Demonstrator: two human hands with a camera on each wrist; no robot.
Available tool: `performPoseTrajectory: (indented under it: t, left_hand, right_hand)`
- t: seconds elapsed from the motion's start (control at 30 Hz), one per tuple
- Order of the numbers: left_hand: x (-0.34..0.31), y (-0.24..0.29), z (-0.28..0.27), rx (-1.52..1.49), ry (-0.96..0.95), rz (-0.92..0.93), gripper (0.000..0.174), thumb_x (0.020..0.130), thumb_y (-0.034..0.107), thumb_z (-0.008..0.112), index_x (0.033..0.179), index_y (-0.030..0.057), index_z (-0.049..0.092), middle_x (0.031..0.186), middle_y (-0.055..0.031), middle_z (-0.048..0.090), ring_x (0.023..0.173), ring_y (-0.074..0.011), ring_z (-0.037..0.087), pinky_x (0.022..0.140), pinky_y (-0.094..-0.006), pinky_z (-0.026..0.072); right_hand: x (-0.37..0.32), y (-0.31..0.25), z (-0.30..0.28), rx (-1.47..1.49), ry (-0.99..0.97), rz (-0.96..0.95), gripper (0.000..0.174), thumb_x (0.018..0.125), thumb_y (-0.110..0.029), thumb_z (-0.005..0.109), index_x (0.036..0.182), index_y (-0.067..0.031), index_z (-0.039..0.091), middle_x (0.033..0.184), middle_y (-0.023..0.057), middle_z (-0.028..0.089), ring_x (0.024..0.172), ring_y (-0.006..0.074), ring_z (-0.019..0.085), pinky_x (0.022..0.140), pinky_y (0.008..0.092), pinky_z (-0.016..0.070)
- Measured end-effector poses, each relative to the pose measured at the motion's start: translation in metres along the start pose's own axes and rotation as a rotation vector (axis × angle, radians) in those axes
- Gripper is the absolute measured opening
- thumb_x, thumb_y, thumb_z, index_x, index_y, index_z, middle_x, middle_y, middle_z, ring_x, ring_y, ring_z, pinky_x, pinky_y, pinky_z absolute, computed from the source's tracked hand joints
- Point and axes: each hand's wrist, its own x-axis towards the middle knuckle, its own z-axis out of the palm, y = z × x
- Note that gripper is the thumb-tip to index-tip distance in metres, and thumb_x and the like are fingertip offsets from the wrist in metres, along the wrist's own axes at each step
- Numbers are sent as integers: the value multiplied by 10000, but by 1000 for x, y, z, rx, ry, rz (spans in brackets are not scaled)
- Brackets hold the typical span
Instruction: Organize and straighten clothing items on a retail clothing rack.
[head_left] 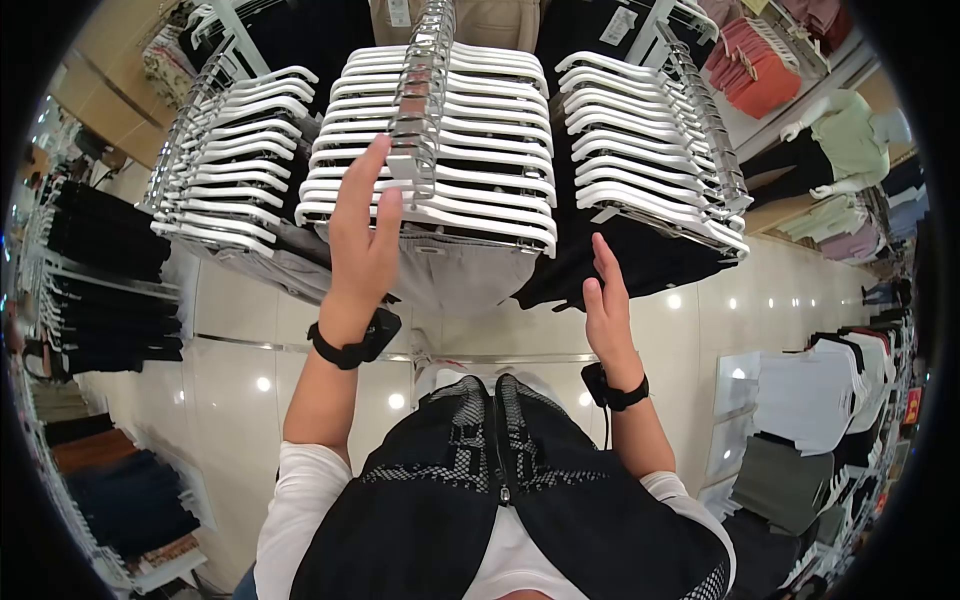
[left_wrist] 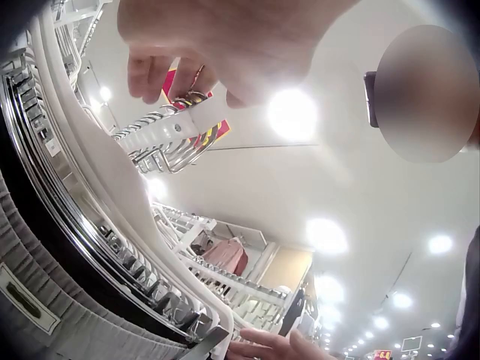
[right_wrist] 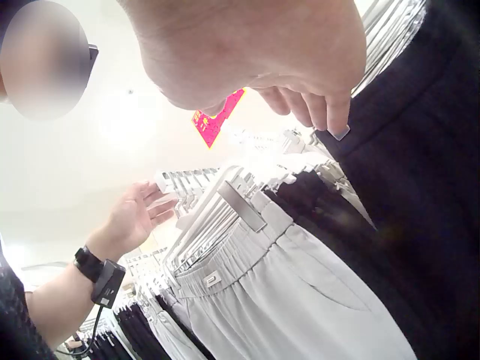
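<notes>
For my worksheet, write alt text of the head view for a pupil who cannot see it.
A person's left hand and right hand are raised beside three rows of white hangers. Gray clothing hangs in the middle row, black clothing in the right one.

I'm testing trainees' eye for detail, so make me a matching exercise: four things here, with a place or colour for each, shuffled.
Things:
1. Left hand
2. Middle-row hangers
3. Front middle-row garment
4. Mannequin's top

Places or colours:
A. Pale green
B. White
C. Near the middle rail's end
D. Grey

Pairs: 1-C, 2-B, 3-D, 4-A
</notes>
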Motion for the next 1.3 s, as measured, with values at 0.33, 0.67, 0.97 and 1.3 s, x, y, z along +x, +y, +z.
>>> performPoseTrajectory:
  t: [0.33,0.67,0.97,1.3]
  left_hand:
    - [8,12,7,-23,15,-168,464,1024,123,553,1480,37,556,1425,-129,622,1230,-215,596,1044,-334,454]
    - [19,15,2,133,-46,-159,539,964,60,604,1500,66,550,1415,-113,651,1175,-185,624,1011,-324,476]
    - [24,0,-7,101,-76,-6,535,902,-6,611,1436,21,583,1352,-134,649,1191,-246,629,1018,-356,486]
    - [39,-24,-14,19,-160,44,614,738,13,718,1347,14,635,1205,-166,620,1086,-300,624,928,-391,539]
  right_hand:
    - [-24,25,-29,101,-93,53,637,1085,-377,512,1563,25,384,1572,226,474,1466,357,451,1200,440,351]
    - [6,11,0,141,-151,0,622,1067,-338,547,1546,30,400,1540,230,507,1442,351,482,1186,440,369]
    - [32,-9,27,69,-48,-29,566,1037,-254,590,1514,18,456,1471,214,557,1332,330,550,1132,427,412]
    - [42,-23,57,-112,104,-4,512,1025,-236,615,1462,9,504,1406,213,570,1288,350,558,1108,429,428]
